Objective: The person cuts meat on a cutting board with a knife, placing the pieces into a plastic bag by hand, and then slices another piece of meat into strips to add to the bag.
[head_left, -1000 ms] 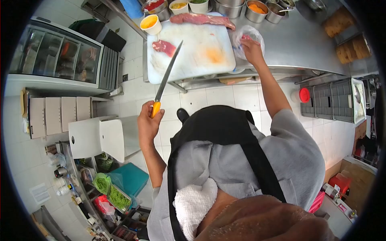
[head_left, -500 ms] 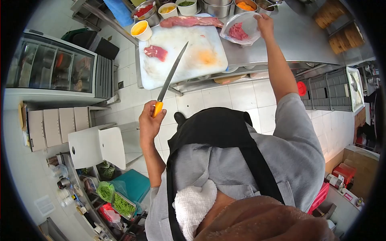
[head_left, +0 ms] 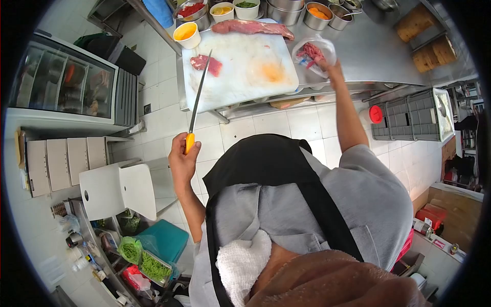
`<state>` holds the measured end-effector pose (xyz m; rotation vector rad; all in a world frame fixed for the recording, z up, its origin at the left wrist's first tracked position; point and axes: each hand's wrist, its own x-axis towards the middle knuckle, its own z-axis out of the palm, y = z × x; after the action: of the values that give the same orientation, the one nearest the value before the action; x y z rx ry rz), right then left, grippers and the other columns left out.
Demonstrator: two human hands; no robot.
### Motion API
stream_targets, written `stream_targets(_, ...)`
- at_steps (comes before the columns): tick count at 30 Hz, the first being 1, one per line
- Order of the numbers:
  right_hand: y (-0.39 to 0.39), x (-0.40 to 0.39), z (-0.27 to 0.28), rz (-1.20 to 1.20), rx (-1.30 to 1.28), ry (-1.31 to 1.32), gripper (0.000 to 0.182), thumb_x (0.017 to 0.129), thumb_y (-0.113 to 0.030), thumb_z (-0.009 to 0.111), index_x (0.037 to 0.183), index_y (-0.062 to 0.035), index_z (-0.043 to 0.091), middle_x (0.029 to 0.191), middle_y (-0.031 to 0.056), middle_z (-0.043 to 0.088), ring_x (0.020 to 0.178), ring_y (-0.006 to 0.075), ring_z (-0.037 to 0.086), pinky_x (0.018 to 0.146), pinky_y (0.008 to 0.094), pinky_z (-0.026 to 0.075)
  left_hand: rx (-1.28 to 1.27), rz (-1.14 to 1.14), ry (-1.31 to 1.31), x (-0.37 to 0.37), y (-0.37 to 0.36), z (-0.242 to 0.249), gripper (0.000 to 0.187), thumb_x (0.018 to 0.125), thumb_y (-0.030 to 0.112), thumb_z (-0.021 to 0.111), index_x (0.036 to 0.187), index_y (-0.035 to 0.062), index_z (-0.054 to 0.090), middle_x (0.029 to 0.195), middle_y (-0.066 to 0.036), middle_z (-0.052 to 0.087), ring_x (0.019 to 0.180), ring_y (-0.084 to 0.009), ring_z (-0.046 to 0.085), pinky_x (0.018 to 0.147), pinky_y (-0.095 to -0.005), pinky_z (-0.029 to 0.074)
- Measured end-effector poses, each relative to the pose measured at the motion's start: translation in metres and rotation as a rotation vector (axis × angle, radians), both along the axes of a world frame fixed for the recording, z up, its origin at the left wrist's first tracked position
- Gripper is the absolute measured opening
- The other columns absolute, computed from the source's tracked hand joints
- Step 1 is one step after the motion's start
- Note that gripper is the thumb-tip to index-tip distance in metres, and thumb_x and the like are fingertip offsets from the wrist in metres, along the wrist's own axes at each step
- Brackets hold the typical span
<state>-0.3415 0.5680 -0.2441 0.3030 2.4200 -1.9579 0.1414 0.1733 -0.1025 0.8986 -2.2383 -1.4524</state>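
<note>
Presently one knife [head_left: 198, 96], left hand [head_left: 183, 156] clamped round handle; blade passes across small meat piece [head_left: 212, 67], board's left. One long strip [head_left: 250, 28], far edge. Right hand [head_left: 332, 70] at one plastic bag [head_left: 330, 47], grip unclear. Open room: cutting board's [head_left: 238, 77] near half.

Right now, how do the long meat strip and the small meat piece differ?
The long meat strip is stretched out; the small meat piece is far shorter. The strip lies along the white board's far edge, the piece nearer its left side. Both look reddish.
</note>
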Motion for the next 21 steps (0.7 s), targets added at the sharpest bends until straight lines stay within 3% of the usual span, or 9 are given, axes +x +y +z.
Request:
stream_targets(3,-0.023,0.008,-0.014,0.183,0.266,-0.065,0.097,0.074,-0.045,0.083,0.145,0.0036,0.037,0.138,0.024,0.052,0.12,0.0381,0.057,0.089,0.0532,0.051,0.027,-0.001,-0.001,0.003,-0.008,-0.002,0.04,0.086,0.007,0.076,0.121,0.0006,0.058,0.093,-0.007,0.064,0.081,-0.0114,0.059,0.072,-0.0261,0.051)
stream_targets(5,-0.028,-0.017,0.013,0.135,-0.139,-0.271,0.066,0.087,-0.033,0.073,0.135,0.0039,0.046,0.133,0.023,0.055,0.11,0.0397,0.062,0.086,0.0552,0.055,0.0,-0.04,-0.037,0.0,-0.018,-0.002,0.04,0.086,0.007,0.076,0.121,0.0005,0.058,0.093,-0.007,0.064,0.081,-0.0113,0.059,0.072,-0.0259,0.05)
stream_targets(6,-0.024,-0.021,0.031,0.119,-0.14,-0.267,0.066,0.087,-0.033,0.073,0.135,0.0039,0.046,0.133,0.023,0.055,0.11,0.0397,0.062,0.086,0.0552,0.055,-0.023,-0.056,-0.066,-0.004,-0.021,-0.002,0.04,0.086,0.007,0.076,0.121,0.0004,0.058,0.093,-0.007,0.064,0.081,-0.0113,0.059,0.072,-0.0257,0.05)
stream_targets(8,-0.019,-0.028,0.063,0.181,-0.511,-0.366,0.029,0.096,-0.018,0.063,0.116,0.0014,0.058,0.103,0.0155,0.065,0.087,0.0253,0.068,0.072,0.0397,0.062,-0.028,-0.079,-0.046,-0.013,-0.022,0.001,0.04,0.086,0.007,0.076,0.121,0.0006,0.058,0.093,-0.007,0.064,0.082,-0.0114,0.059,0.073,-0.0255,0.05)
stream_targets(11,0.017,-0.057,0.048,-0.079,-0.614,-0.518,0.031,0.098,-0.013,0.057,0.123,0.0032,0.05,0.116,0.0179,0.059,0.096,0.0331,0.065,0.083,0.0529,0.06,-0.021,-0.103,0.006,-0.024,-0.022,-0.003,0.04,0.086,0.007,0.076,0.121,0.0008,0.058,0.093,-0.006,0.063,0.082,-0.0113,0.059,0.073,-0.0251,0.05)
stream_targets(13,0.022,-0.041,0.065,-0.167,-0.529,-0.484,0.027,0.098,-0.015,0.057,0.119,0.001,0.051,0.111,0.0159,0.059,0.096,0.0319,0.065,0.081,0.051,0.061,-0.003,-0.097,0.044,-0.032,-0.017,-0.008,0.04,0.086,0.007,0.076,0.121,0.0008,0.058,0.093,-0.006,0.063,0.082,-0.0112,0.059,0.073,-0.0249,0.05)
stream_targets(16,0.027,-0.008,0.056,-0.158,-0.852,-0.416,0.033,0.095,-0.023,0.066,0.115,-0.0003,0.054,0.099,0.0117,0.06,0.085,0.0275,0.065,0.082,0.0465,0.061,0.027,-0.115,0.066,-0.034,-0.007,-0.014,0.039,0.087,0.008,0.075,0.121,0.0002,0.057,0.093,-0.006,0.063,0.081,-0.0111,0.058,0.073,-0.0251,0.05)
stream_targets(19,-0.034,0.063,0.065,-0.196,-0.488,-0.489,0.048,0.094,-0.028,0.066,0.135,-0.0152,0.045,0.124,0.0128,0.049,0.122,0.0361,0.048,0.095,0.055,0.051,0.048,-0.092,0.027,-0.046,0.002,-0.024,0.039,0.087,0.008,0.075,0.121,-0.0007,0.057,0.093,-0.006,0.063,0.081,-0.0111,0.058,0.074,-0.0251,0.05)
stream_targets(21,-0.034,0.032,0.015,0.001,-0.716,-0.476,0.042,0.097,-0.029,0.058,0.135,-0.0123,0.051,0.135,0.0129,0.048,0.113,0.0348,0.053,0.095,0.0548,0.048,0.066,-0.117,0.042,-0.051,0.005,-0.029,0.04,0.087,0.008,0.075,0.121,-0.0011,0.057,0.093,-0.006,0.063,0.082,-0.0113,0.059,0.074,-0.0252,0.05)
